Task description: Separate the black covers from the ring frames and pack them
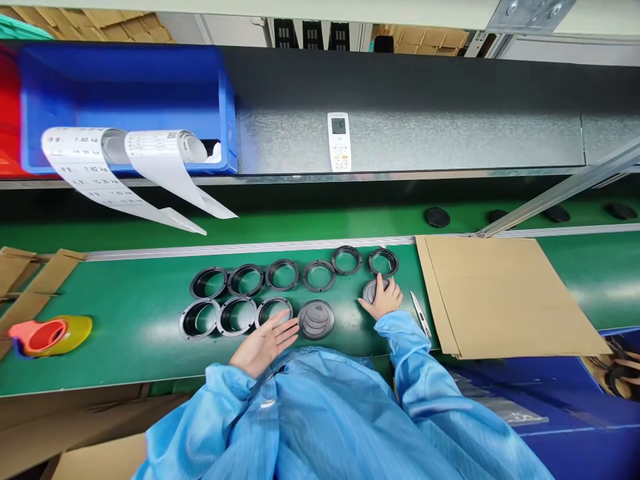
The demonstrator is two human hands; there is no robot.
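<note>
Several black plastic rings [282, 274] lie in two rows on the green bench [125, 313]. A black ribbed round cap [315, 319] sits at the right end of the near row. My left hand [265, 341] hovers palm up and open just left of that cap, beside a ring [273, 311]. My right hand [383, 299] rests fingers down on another black round cap [373, 288], below the last ring [383, 261] of the far row. Both arms wear blue sleeves.
A flat cardboard sheet [505, 297] lies to the right, with a utility knife [420, 312] beside it. A red and yellow tape dispenser [47, 335] sits at the left. Behind are a conveyor with black discs [437, 217], a blue bin [125, 100], paper labels [165, 167] and a remote [339, 141].
</note>
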